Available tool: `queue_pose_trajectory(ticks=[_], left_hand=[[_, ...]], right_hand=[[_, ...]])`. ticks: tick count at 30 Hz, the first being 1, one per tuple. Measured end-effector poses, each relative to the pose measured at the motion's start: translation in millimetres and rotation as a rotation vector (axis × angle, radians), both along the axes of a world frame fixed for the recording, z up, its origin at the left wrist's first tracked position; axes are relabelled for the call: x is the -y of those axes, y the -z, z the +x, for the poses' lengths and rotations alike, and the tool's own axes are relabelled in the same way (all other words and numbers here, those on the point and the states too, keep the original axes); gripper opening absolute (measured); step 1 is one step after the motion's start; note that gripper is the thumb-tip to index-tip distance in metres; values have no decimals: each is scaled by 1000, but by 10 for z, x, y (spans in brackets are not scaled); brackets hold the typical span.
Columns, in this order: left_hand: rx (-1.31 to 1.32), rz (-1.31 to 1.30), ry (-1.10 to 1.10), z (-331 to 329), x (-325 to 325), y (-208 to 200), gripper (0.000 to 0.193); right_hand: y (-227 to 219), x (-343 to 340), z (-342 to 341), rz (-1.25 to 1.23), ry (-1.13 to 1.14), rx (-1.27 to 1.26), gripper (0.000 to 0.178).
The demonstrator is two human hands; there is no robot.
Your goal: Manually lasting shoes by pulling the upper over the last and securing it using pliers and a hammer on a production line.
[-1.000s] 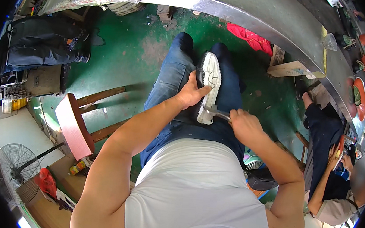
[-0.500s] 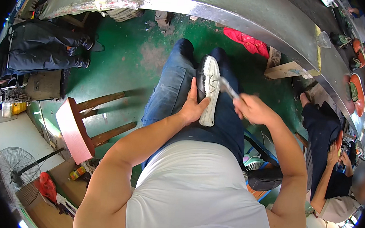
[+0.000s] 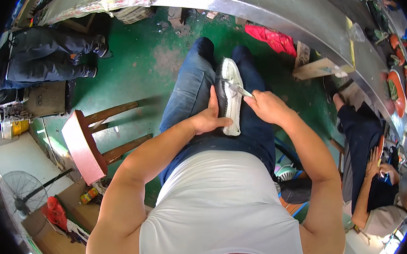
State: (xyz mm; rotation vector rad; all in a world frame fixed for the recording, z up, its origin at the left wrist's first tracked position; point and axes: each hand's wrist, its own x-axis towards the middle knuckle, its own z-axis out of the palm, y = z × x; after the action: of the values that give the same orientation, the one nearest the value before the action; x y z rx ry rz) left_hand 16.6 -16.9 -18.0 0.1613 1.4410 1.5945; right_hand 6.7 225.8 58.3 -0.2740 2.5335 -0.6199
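Observation:
A black shoe (image 3: 221, 92) lies bottom-up across my thighs, its pale underside (image 3: 232, 108) facing me. My left hand (image 3: 208, 118) grips it from the left, thumb on the underside near the close end and fingers along the dark side. In my right hand (image 3: 269, 106) is a grey metal hammer-like tool (image 3: 239, 89), held by its handle. The tool's tip reaches over the shoe's middle, at the left edge of the underside. Its exact kind and whether it touches the shoe are hard to make out.
A metal-edged bench (image 3: 250, 13) curves across the far side, with orange shoes (image 3: 396, 97) on its right. A pink-topped stool (image 3: 85, 146) stands left, near a fan (image 3: 22, 191). One person's legs (image 3: 51, 57) show at far left; another person (image 3: 369, 178) sits at right.
My right hand has moved slightly left and forward, bringing the tool from the right edge of the underside across the shoe. My left hand still grips the shoe.

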Motion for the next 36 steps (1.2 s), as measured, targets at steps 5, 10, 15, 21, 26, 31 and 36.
queue_pose_trajectory(ticks=[5, 10, 15, 21, 26, 31, 36], left_hand=[[-159, -173, 32, -3, -40, 124, 132], [-88, -48, -164, -12, -115, -41, 116], [181, 397, -479, -121, -115, -693, 85], [342, 886, -420, -942, -138, -1429, 59], [242, 643, -500, -1411, -507, -1582, 71], [291, 678, -552, -1566, -619, -1651, 72], [331, 721, -569, -1691, -641, -1696, 72]], right_hand=[[-26, 23, 475, -101, -44, 56, 47], [-33, -191, 633, -310, 255, 260, 45], [302, -459, 1027, -597, 574, 179, 47], [148, -320, 995, -327, 467, 166, 44], [19, -254, 1012, -76, 234, -8, 46], [-74, -128, 1040, 202, -12, -147, 44], [-117, -120, 959, 235, -41, -102, 44]])
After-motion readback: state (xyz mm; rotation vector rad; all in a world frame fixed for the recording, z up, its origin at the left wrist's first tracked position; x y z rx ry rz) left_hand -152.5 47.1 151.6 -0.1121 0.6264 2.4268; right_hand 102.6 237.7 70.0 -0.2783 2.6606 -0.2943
